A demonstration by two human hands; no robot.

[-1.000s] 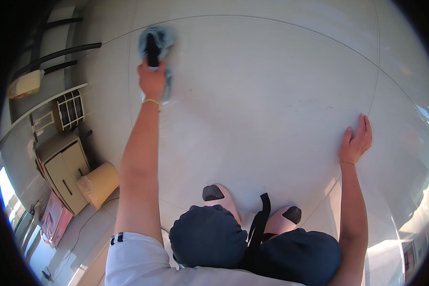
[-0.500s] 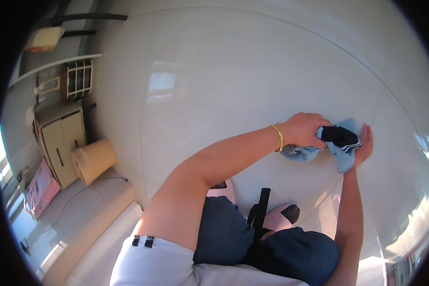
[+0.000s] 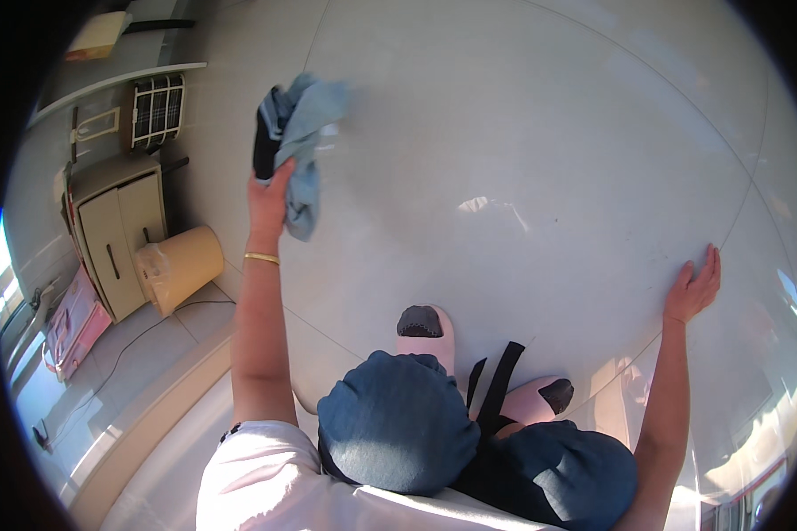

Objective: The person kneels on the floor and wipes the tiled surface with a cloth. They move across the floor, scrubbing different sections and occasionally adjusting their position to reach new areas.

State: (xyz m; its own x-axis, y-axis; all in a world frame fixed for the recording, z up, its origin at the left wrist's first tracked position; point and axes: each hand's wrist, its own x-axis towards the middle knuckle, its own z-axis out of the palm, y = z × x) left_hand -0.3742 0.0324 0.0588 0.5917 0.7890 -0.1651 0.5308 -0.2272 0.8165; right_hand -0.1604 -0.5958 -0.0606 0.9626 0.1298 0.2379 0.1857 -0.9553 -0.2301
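A light blue cloth (image 3: pixel 303 133) with a black, white-striped part is bunched in my left hand (image 3: pixel 269 196), out at the far left over the tiled floor (image 3: pixel 469 115). My left arm is stretched forward, a gold bangle at its wrist. The cloth's edge is blurred, and I cannot tell how much of it touches the tiles. Far off to the right, my right hand (image 3: pixel 695 288) lies flat with its fingers extended and nothing in it.
My pink slippers (image 3: pixel 425 332) stand below my bent knees, with a black strap (image 3: pixel 502 376) hanging between them. Along the left are a beige cabinet (image 3: pixel 119 234), a tan bin (image 3: pixel 186 265), a pink bag (image 3: pixel 78 326) and a thin cable (image 3: pixel 115 363).
My left hand has swept the cloth from the right side across to the far left. The right hand no longer touches the cloth and has shifted slightly right and down.
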